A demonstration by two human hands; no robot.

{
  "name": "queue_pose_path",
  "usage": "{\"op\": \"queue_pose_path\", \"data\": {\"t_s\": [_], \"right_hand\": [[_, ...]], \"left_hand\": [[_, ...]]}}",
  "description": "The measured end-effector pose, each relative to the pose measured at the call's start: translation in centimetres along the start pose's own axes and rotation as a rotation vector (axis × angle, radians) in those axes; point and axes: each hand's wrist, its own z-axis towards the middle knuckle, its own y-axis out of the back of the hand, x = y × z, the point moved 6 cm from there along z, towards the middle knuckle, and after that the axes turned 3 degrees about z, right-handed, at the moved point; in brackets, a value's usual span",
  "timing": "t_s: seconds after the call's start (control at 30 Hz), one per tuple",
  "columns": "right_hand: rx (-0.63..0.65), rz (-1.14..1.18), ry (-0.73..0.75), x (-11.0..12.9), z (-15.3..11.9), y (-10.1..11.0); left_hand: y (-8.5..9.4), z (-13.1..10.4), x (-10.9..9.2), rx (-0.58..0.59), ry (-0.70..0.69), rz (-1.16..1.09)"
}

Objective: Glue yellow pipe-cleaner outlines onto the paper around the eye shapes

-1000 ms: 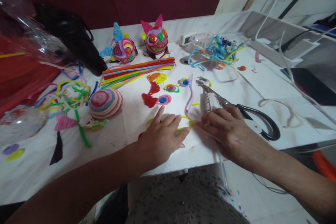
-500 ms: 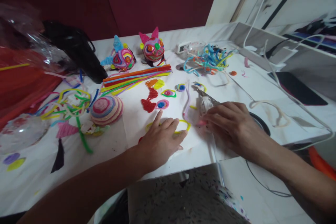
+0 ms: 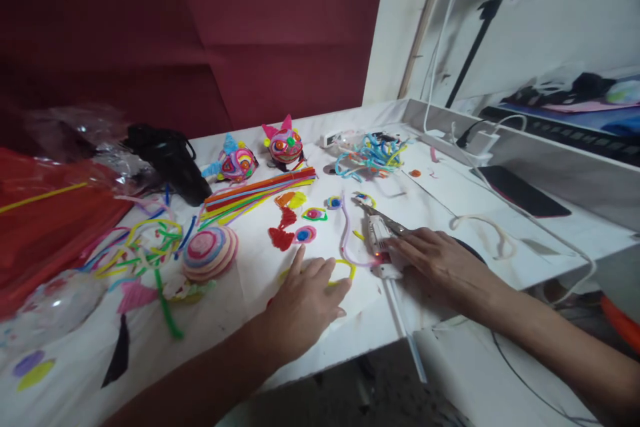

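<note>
My left hand [image 3: 307, 300] lies palm down with its fingers spread, over a yellow fuzzy-wire loop [image 3: 345, 273] on the white tabletop. My right hand [image 3: 435, 267] reaches in from the right, its fingers closed at the side of a white hot glue gun [image 3: 379, 235]; the gun's handle is hidden under the hand. A clear glue stick [image 3: 406, 333] sticks out of the gun's back end. Beside the gun's front lies a narrow metal tool [image 3: 395, 225], partly covered. A lilac fuzzy wire [image 3: 345, 233] curves left of the gun. Eye shapes [image 3: 304, 234] and red pieces [image 3: 281, 238] lie beyond my left hand.
Two colourful animal heads [image 3: 284, 143] stand at the back, behind a bundle of fuzzy wires [image 3: 260, 195]. A striped dome [image 3: 210, 252] and tangled wires [image 3: 145, 243] lie left. A blue tangle [image 3: 375, 155], a cable [image 3: 540, 220] and a dark flat pad [image 3: 520, 190] are right.
The view has tilted upward, so the table sits lower in the picture. My right fingers have shifted slightly right, showing more of the glue gun. My left hand stays on the yellow loop.
</note>
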Motion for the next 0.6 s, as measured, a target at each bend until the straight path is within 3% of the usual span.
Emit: {"op": "queue_pose_path", "data": {"t_s": [0.17, 0.43, 0.6], "right_hand": [[0.031, 0.085, 0.03, -0.7, 0.8, 0.3], [-0.124, 0.181, -0.05, -5.9, 2.3, 1.1], [-0.238, 0.431, -0.351, -10.0, 2.4, 1.9]], "left_hand": [[0.1, 0.1, 0.0, 0.019, 0.001, 0.037], [0.3, 0.2, -0.1, 0.027, -0.02, 0.065], [0.5, 0.4, -0.2, 0.053, -0.025, 0.056]]}}
